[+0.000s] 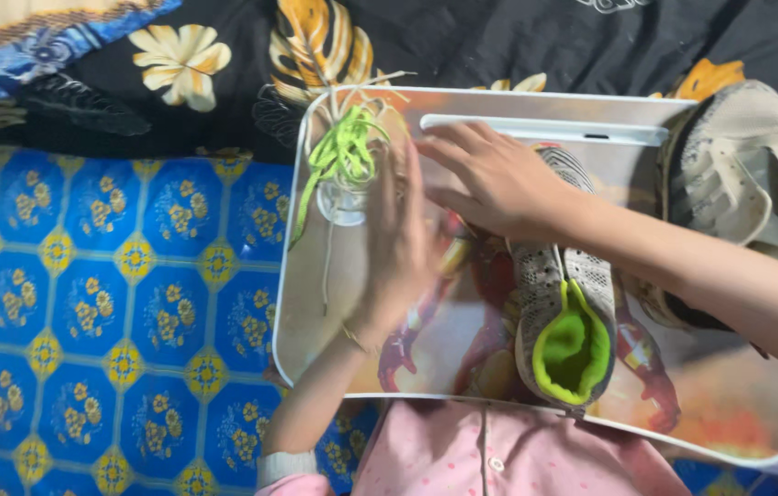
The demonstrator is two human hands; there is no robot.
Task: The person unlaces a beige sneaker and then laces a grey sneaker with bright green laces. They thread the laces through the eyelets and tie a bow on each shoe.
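Floral black and blue-and-yellow bedcovers surround a white-rimmed lap tray point(315, 381) with a printed picture. Left hand point(398, 248), blurred, fingers spread and released, sits just below a small clear glass point(341, 204) stuffed with green laces point(345, 147). Right hand point(499, 179), fingers extended flat and grasping nothing, rests on the toe of a grey mesh shoe point(563, 312) with green lining. Another beige shoe point(738, 174) lies beyond the right wrist.

We see a grey mesh shoe point(562, 312) lined in neon green, lime-green laces point(345, 152), a white-rimmed tray point(290, 276) printed in orange and red, a blue cloth point(86, 303) with yellow flowers, and a pink dotted garment point(499, 455).
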